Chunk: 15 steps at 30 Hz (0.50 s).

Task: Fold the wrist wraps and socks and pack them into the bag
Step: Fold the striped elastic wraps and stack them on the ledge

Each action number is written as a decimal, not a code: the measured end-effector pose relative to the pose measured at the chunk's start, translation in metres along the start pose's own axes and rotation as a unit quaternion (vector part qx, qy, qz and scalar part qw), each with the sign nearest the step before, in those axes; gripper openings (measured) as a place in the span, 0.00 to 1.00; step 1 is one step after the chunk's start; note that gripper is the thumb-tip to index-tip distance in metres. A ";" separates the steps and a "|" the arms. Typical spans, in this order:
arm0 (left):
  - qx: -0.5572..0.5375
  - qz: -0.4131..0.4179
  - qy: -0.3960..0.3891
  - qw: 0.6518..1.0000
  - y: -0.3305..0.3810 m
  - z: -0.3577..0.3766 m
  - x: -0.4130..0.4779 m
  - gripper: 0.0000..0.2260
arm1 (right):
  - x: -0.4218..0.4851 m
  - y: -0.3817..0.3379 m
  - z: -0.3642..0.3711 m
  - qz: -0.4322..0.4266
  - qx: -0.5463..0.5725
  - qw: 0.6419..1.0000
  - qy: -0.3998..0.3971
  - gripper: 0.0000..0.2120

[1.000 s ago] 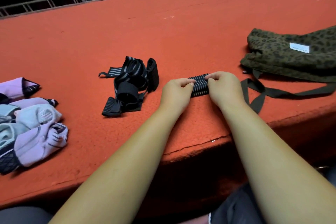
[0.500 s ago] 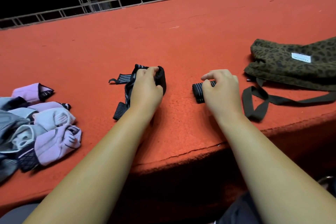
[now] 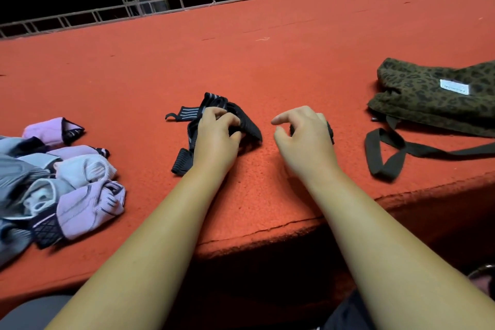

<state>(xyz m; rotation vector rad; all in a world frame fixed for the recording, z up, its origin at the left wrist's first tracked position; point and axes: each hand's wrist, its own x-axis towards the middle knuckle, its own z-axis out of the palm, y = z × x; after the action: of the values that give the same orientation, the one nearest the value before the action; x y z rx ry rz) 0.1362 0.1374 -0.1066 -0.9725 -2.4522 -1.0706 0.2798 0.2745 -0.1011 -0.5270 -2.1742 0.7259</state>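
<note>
Item 1, near left corner of the red carpeted platform [image 3: 267, 61]: socks [image 3: 67, 190], a loose heap in lilac, white and grey, unfolded, well apart from the hands. Item 2, middle of the near edge: loose wrist wrap [image 3: 250, 128], black with grey stripes, tangled, its tab ends trailing left and toward the near edge. The left hand [image 3: 217, 134] grips it, fingers curled into the bunched fabric. Item 3, just right of that: right hand [image 3: 302, 139], fingers curled over a rolled wrist wrap [image 3: 331, 132]. Only a dark end shows past the knuckles, so whether the hand grips it or merely covers it cannot be told. Item 4, right edge: bag [image 3: 434, 99], olive leopard print, lying flat, its strap [image 3: 385, 153] looped toward the near edge. Step judged in hand: starting the second wrap. The next move calls for straightening the tangle flat so it can be rolled from one end.
</note>
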 end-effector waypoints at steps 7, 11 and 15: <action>-0.056 0.145 0.004 0.988 0.024 -0.032 -0.013 0.08 | -0.005 -0.015 0.009 -0.041 0.030 0.994 -0.098 0.25; -0.127 0.100 -0.043 0.986 0.032 -0.056 -0.027 0.09 | -0.009 -0.026 0.002 -0.021 0.117 0.988 -0.101 0.23; -0.170 0.067 -0.062 0.981 0.028 -0.078 -0.038 0.11 | -0.017 -0.037 -0.001 -0.006 0.159 0.978 -0.131 0.20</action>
<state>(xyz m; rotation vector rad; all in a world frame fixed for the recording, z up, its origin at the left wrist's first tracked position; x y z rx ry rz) 0.1834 0.0762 -0.0579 -1.3223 -2.2996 -1.4501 0.2860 0.2376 -0.0858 -0.2626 -2.2344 1.1681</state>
